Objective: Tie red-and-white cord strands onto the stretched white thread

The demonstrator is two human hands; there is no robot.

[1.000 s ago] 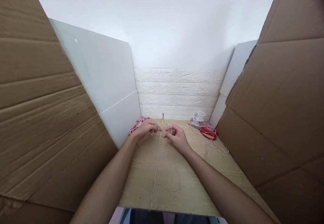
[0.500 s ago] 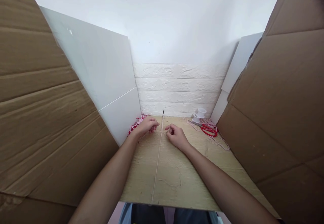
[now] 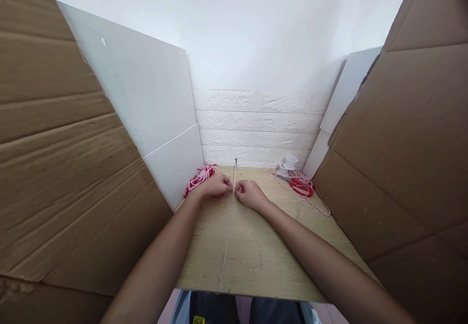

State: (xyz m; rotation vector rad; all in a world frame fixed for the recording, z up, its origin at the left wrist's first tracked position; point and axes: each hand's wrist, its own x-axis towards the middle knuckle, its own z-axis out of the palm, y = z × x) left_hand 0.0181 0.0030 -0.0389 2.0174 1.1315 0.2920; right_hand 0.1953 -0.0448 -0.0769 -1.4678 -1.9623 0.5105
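Note:
A pale cord (image 3: 227, 236) runs taut across the wooden board (image 3: 263, 260) from a small nail (image 3: 236, 160) at the far edge to the near edge. My left hand (image 3: 214, 186) and my right hand (image 3: 247, 193) sit either side of the cord near its far end. Both have their fingertips pinched together right at the cord, on thin strands too fine to make out. A pile of red and white string (image 3: 199, 177) lies just behind my left hand.
Red scissors (image 3: 300, 187) lie on loose pink string at the back right, beside two white spools (image 3: 288, 165). Cardboard walls (image 3: 54, 168) and white panels (image 3: 153, 109) close in both sides. A white brick-pattern wall (image 3: 256, 129) stands behind.
My two hands have drawn together from apart until their fingertips meet at the cord. The right hand has gone from loosely curled to pinched.

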